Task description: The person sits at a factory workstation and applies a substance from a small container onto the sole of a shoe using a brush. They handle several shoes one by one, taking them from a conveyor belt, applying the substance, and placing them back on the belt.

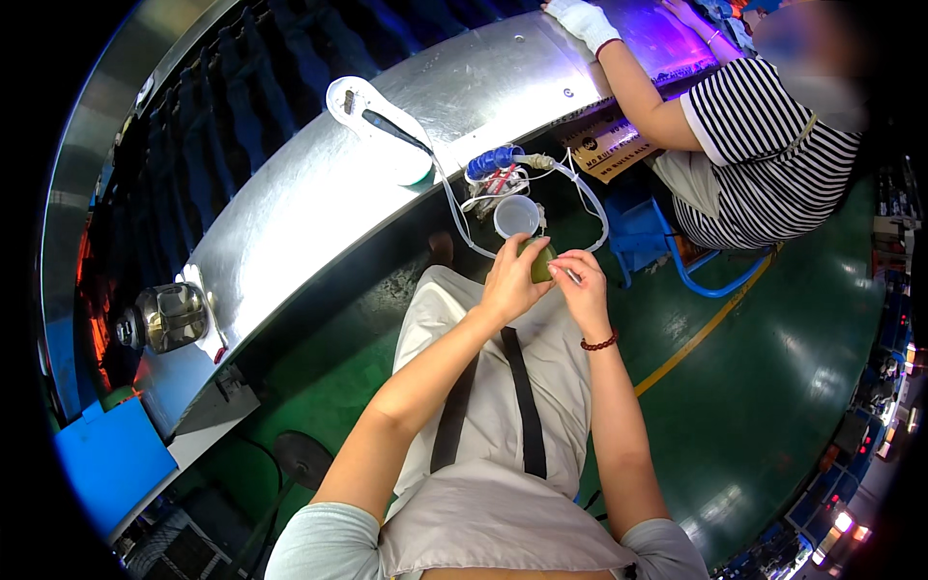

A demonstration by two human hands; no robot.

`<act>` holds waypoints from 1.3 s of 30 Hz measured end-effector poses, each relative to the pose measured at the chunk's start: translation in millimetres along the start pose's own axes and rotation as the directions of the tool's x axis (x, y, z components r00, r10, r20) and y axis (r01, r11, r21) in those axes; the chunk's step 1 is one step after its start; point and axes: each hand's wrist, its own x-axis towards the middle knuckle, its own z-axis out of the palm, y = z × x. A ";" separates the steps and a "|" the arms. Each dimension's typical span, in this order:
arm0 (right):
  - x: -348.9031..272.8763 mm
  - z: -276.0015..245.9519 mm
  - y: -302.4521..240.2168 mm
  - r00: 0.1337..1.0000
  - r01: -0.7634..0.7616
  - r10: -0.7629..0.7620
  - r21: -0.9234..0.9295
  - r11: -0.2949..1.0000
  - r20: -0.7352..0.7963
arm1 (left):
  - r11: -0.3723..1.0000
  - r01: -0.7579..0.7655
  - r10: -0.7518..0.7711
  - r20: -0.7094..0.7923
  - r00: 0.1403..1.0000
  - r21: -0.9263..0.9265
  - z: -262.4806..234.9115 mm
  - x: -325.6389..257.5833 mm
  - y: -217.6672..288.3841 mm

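Left hand clasping a green object near centre, right hand curling at its four o'clock, grip unclear, metal bench arching nine to one, green floor gleaming at four.

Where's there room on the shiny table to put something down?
The table looks bare between the loose glove and white thing, then on toward the co-worker's gloved hand. Crowded past its edge: left hand, right hand, plastic cup, blue bundle.
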 end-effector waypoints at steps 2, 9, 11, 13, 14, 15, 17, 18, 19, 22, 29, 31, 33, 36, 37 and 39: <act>1.0 -1.8 -1.2 1.000 0.026 -0.026 -0.014 1.000 0.015 | 1.000 -0.027 0.028 0.009 1.000 -0.015 -1.1 1.7 -1.4; 0.7 3.1 -5.8 0.997 -0.028 0.031 0.040 0.999 -0.067 | 0.996 -0.092 0.092 0.021 0.996 -0.023 -10.1 12.5 1.9; 2.0 2.4 -11.1 0.998 -0.018 0.019 0.019 1.000 -0.063 | 0.996 -0.082 0.083 0.029 0.996 -0.035 -10.6 14.3 2.5; 3.2 2.2 -7.6 0.999 -0.006 0.006 0.007 1.000 -0.048 | 0.997 -0.079 0.079 0.029 0.996 -0.022 -11.8 14.0 3.3; 3.6 1.9 -6.7 0.999 0.001 -0.001 -0.001 1.000 -0.035 | 0.997 -0.075 0.076 0.030 0.997 -0.016 -12.2 13.4 3.3; 4.0 1.3 -5.5 1.000 0.010 -0.010 -0.007 1.000 -0.024 | 0.997 -0.078 0.079 0.032 0.996 -0.015 -12.5 13.1 3.2; 5.6 -0.1 -4.7 1.000 0.022 -0.022 -0.012 1.000 0.010 | 0.996 -0.084 0.085 0.034 0.996 -0.013 -13.0 12.8 2.6; 6.8 -1.1 -4.4 0.999 0.021 -0.021 -0.011 1.000 0.028 | 0.996 -0.090 0.090 0.036 0.995 -0.013 -12.9 12.9 1.9; 8.8 -2.9 -4.6 0.999 0.007 -0.007 -0.003 1.000 0.047 | 0.995 -0.096 0.096 0.037 0.995 -0.013 -12.5 13.1 0.8; 9.8 -3.8 -3.6 0.995 -0.053 0.054 -0.016 0.998 0.084 | 0.993 -0.116 0.116 0.050 0.992 0.009 -13.3 14.1 -0.7; 9.0 0.1 -7.7 0.999 -0.046 0.046 0.029 0.999 -0.002 | 0.994 -0.105 0.104 0.060 0.993 0.007 -16.2 18.8 2.2; 9.8 -0.8 -8.9 0.999 -0.048 0.048 0.021 0.999 0.016 | 0.995 -0.103 0.102 0.066 0.993 0.006 -16.6 18.9 1.8; 9.9 -2.0 -8.7 0.998 -0.055 0.054 0.011 0.998 0.043 | 0.995 -0.104 0.103 0.070 0.992 0.006 -16.5 18.2 0.9; 8.9 -2.3 -5.9 0.995 -0.070 0.070 0.000 0.998 0.072 | 0.994 -0.112 0.111 0.070 0.991 0.011 -15.5 16.3 -1.0; 7.8 -1.7 -5.1 0.994 -0.079 0.079 -0.004 0.997 0.071 | 0.993 -0.115 0.114 0.069 0.991 0.012 -15.7 15.3 -0.7; 6.6 -0.5 -5.2 0.994 -0.093 0.093 -0.004 0.996 0.058 | 0.993 -0.115 0.115 0.068 0.991 0.001 -16.1 15.1 -0.8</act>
